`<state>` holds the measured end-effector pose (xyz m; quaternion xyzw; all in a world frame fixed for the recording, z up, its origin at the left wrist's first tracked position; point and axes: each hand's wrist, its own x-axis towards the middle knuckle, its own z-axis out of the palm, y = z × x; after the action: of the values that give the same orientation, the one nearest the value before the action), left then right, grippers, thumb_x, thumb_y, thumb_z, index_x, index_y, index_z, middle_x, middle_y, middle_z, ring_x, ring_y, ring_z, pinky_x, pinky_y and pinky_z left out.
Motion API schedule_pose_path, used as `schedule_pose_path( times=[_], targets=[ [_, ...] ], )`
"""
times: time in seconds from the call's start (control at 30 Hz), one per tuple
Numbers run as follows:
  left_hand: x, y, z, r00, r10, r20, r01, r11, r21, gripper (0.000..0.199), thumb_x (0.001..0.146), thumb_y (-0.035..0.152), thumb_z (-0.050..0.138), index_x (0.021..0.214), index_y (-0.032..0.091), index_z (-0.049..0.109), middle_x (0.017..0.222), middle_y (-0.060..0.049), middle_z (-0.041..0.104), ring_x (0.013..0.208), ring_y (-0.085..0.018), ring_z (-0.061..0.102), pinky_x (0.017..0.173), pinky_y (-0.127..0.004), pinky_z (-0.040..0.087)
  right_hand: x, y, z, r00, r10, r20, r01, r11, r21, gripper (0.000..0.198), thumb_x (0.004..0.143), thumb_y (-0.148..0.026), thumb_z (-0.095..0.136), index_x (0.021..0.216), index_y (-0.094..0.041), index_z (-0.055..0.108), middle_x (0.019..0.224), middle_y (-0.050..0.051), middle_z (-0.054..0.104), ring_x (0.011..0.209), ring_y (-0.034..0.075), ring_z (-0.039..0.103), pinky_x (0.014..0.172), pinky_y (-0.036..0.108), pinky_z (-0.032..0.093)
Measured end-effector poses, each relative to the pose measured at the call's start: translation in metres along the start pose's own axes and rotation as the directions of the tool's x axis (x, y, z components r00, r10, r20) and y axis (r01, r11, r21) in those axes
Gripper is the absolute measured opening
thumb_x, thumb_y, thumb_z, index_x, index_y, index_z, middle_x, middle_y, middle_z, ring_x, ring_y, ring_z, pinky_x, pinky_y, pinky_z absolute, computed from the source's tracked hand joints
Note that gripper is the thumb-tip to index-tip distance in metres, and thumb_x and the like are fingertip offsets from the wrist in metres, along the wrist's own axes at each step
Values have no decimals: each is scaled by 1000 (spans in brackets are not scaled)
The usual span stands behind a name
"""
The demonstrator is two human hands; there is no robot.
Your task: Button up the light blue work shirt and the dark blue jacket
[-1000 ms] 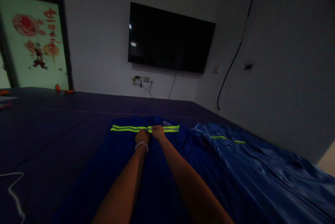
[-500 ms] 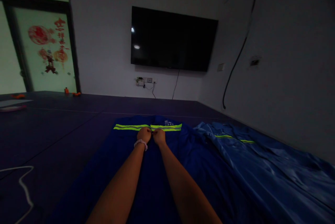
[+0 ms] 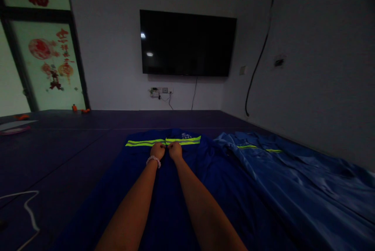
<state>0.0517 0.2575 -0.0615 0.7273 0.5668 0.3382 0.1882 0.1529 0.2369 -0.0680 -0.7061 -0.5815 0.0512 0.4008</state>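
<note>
A dark blue work jacket with a yellow-green reflective stripe across its chest lies spread out in front of me. My left hand, with a scrunchie round its wrist, pinches the jacket's front edge just below the stripe. Close beside it, my right hand pinches the other front edge at the same height. The fingertips of both hands almost meet at the front opening. Whatever small fastening lies between them is too small and dark to make out. White print shows above the stripe on the right.
A second, lighter blue garment with thin reflective stripes lies to the right. On the left a white cable curls over the dark floor. Small orange objects sit by the door, and a television hangs on the wall.
The view has shifted slightly, so everything sits a little further left. Both hands stay at the jacket's front, with a slightly wider gap between their fingertips.
</note>
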Motion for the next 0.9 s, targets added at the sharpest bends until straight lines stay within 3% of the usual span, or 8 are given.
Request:
schedule_pose_path(
  times=[0.4, 0.9],
  targets=[
    [1, -1, 7, 998, 17, -55, -18, 1000, -16, 17, 74, 13, 50, 80, 16, 67, 86, -7, 69, 84, -16, 61, 71, -23, 41, -1, 1, 3, 998, 7, -59, -7, 1000, 3, 9, 71, -12, 61, 73, -13, 70, 78, 8, 70, 76, 16, 63, 65, 19, 41],
    [-1, 1, 7, 995, 17, -94, -20, 999, -37, 20, 75, 13, 48, 81, 16, 66, 87, -7, 68, 85, -17, 61, 72, -24, 41, -3, -1, 2, 997, 18, -73, -18, 1000, -7, 16, 73, -9, 55, 77, -12, 70, 80, 9, 69, 79, 16, 63, 68, 19, 41]
  ],
)
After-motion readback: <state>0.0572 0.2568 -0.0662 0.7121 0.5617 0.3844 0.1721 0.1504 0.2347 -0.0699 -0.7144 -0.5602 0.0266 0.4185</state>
